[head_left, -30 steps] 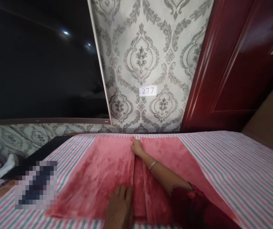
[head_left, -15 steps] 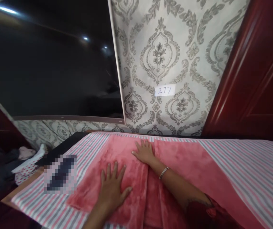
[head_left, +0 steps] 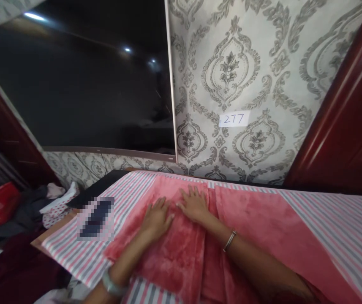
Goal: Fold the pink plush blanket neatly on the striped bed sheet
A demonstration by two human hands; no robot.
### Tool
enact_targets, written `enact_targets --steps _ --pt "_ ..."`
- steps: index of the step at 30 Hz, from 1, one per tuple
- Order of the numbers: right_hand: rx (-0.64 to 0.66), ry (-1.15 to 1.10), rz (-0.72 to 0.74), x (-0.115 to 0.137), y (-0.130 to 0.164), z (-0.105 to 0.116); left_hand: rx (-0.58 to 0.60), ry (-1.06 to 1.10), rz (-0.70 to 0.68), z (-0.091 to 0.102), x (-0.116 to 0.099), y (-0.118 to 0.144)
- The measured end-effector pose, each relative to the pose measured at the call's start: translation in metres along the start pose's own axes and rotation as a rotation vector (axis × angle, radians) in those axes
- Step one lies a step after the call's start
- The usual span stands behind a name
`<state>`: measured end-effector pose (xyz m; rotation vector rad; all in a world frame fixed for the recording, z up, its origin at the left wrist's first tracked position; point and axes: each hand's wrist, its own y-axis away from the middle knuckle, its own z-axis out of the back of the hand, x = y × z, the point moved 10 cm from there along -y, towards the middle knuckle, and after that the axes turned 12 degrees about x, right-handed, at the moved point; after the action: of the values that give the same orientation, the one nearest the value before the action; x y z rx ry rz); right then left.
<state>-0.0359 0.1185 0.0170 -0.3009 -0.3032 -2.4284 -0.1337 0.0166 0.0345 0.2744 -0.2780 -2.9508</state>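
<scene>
On the striped sheet covering the work surface, we find 1 pink plush cloth laid out, with a folded flap of it lying to the left of a lengthwise crease. Both of our hands rest flat on that flap, touching each other near its far end. Our left hand lies palm down with fingers loosely spread; our right hand likewise lies palm down, fingers fanned, a bangle on its wrist. Neither hand pinches anything. We judge the cloth soft, limp and light, with a fuzzy pile that should not slip readily; it will sag if lifted, so its corners or the folded edge offer the best hold. Behind stand patterned wallpaper bearing a "277" label and a dark screen.
</scene>
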Motion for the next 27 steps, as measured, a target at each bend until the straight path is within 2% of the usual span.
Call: enact_targets --steps 4,7,9,14,18,20,24,27 --pt "0.016 -0.011 0.024 0.008 0.006 -0.023 0.047 -0.07 0.045 0.021 0.021 -0.068" --pt "-0.029 -0.029 0.018 0.003 0.005 -0.032 0.05 -0.069 0.084 0.014 0.04 -0.106" --pt "-0.047 -0.037 0.033 0.001 0.004 -0.035 0.037 -0.061 0.111 0.003 0.053 -0.12" --pt "-0.058 -0.044 0.053 0.001 0.006 -0.035 0.009 -0.043 0.123 -0.014 0.068 -0.129" --pt "-0.001 -0.084 0.055 0.003 0.003 -0.029 0.003 -0.043 0.106 -0.01 0.067 -0.13" --pt "0.026 -0.101 0.049 0.0 -0.004 -0.018 -0.008 -0.045 0.1 -0.006 0.066 -0.13" --pt "-0.039 -0.045 -0.015 -0.023 -0.024 0.014 -0.021 -0.054 0.093 -0.003 0.065 -0.132" --pt "-0.027 -0.068 -0.076 -0.051 -0.035 0.015 -0.016 -0.054 0.095 -0.004 0.066 -0.134"
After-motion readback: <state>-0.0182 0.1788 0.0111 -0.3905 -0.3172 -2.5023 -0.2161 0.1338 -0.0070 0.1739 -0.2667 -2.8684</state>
